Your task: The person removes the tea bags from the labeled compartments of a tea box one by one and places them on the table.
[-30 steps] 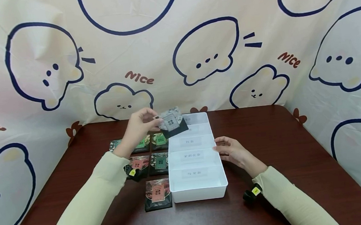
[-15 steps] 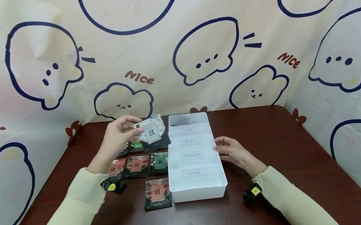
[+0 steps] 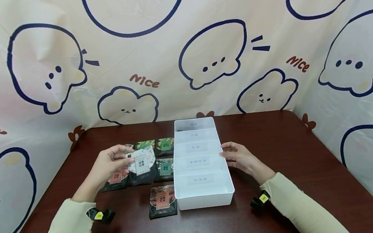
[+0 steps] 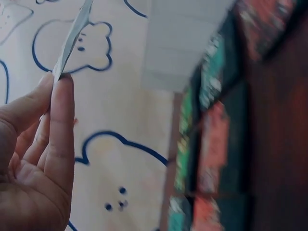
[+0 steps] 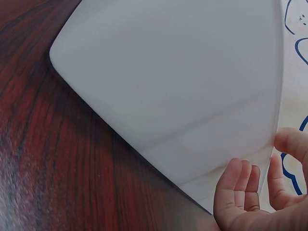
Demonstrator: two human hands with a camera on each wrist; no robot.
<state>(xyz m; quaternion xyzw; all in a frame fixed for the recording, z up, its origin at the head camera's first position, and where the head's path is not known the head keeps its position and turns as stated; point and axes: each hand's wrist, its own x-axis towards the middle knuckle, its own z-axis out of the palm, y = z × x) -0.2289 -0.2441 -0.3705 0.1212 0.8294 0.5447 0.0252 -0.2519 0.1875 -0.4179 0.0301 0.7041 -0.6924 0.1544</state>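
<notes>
A tea sachet (image 3: 142, 165) with a pale patterned top and black base is pinched between thumb and fingers of my left hand (image 3: 105, 167). Seen edge-on, the same sachet (image 4: 72, 41) rises from the fingertips in the left wrist view. It hangs over the rows of sachets and partly hides them. On the table's middle stands a long white divided box (image 3: 205, 201), with a printed label in each compartment. My right hand (image 3: 244, 159) rests its fingertips against the box's right side, fingers loosely bent. The right wrist view shows those fingers by the box wall (image 5: 168, 72).
Left of the box lie green sachets (image 3: 165, 145) at the back, a teal sachet (image 3: 164, 170) and a red sachet (image 3: 116, 180) in the middle row. Another red sachet (image 3: 162, 202) lies nearer the front, beside the box. A patterned curtain (image 3: 167, 58) hangs behind the table.
My left hand has carried the pale sachet left and down, from above the back of the box to over the sachet rows. The right hand and the box have stayed in place.
</notes>
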